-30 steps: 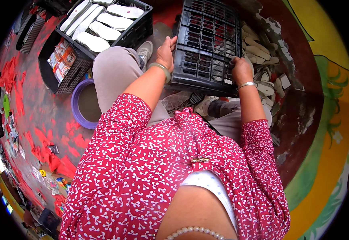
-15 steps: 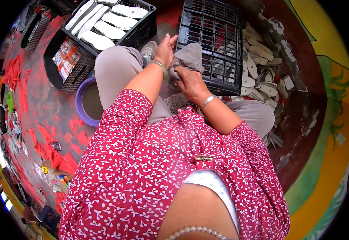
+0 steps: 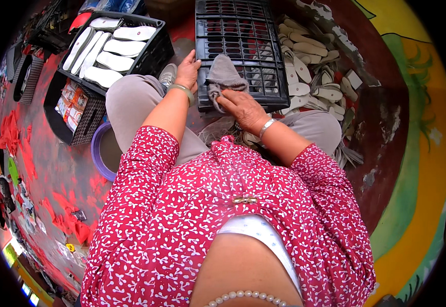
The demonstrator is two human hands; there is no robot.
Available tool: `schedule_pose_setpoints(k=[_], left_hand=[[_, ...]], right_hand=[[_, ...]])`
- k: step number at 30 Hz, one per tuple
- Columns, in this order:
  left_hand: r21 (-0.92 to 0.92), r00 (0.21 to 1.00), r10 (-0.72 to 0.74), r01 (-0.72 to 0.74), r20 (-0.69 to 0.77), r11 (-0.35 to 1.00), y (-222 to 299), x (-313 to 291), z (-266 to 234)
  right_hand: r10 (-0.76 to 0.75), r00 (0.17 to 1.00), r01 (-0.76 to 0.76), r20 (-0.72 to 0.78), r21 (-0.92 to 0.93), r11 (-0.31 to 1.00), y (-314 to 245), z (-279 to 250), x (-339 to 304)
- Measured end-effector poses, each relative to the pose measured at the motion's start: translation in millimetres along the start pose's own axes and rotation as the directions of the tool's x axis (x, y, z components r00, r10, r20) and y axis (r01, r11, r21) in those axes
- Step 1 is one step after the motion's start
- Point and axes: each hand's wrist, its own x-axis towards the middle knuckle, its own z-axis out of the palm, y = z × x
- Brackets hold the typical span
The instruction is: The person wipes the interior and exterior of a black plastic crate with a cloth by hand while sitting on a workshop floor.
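Observation:
A black plastic crate point(image 3: 241, 41) with a latticed face lies in front of me between my knees. My right hand point(image 3: 241, 108) presses a bunched grey cloth point(image 3: 226, 71) onto the crate's near end, its fingers closed on the cloth's lower part. At the crate's left edge, my left hand point(image 3: 187, 71) grips the side, with some fingers partly hidden. A bangle circles my left wrist and a silver bracelet my right.
A black crate point(image 3: 156, 47) holding stacked white insoles point(image 3: 115, 62) stands at the far left. Nearer are a woven basket point(image 3: 91, 117) of packets and a purple basin point(image 3: 98, 156). Loose insoles point(image 3: 312, 49) are heaped right of the latticed crate, beside a painted wall point(image 3: 412, 204).
My right hand has brought the cloth from the crate's near left corner onto its top. My left hand, earlier stretched out beside the corner, now grips the crate's left edge. The view has shifted.

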Motion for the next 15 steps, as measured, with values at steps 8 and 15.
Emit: schedule_pose_setpoints(k=[8, 15], left_hand=[[-0.073, 0.999, 0.011, -0.008, 0.031, 0.997, -8, 10, -3], [-0.032, 1.000, 0.009, -0.008, 0.028, 0.999, -4, 7, -5]], right_hand=[[0.201, 0.976, -0.181, 0.083, -0.201, 0.963, 61, -40, -75], [0.357, 0.923, -0.312, 0.142, -0.267, 0.912, 67, -71, -84]])
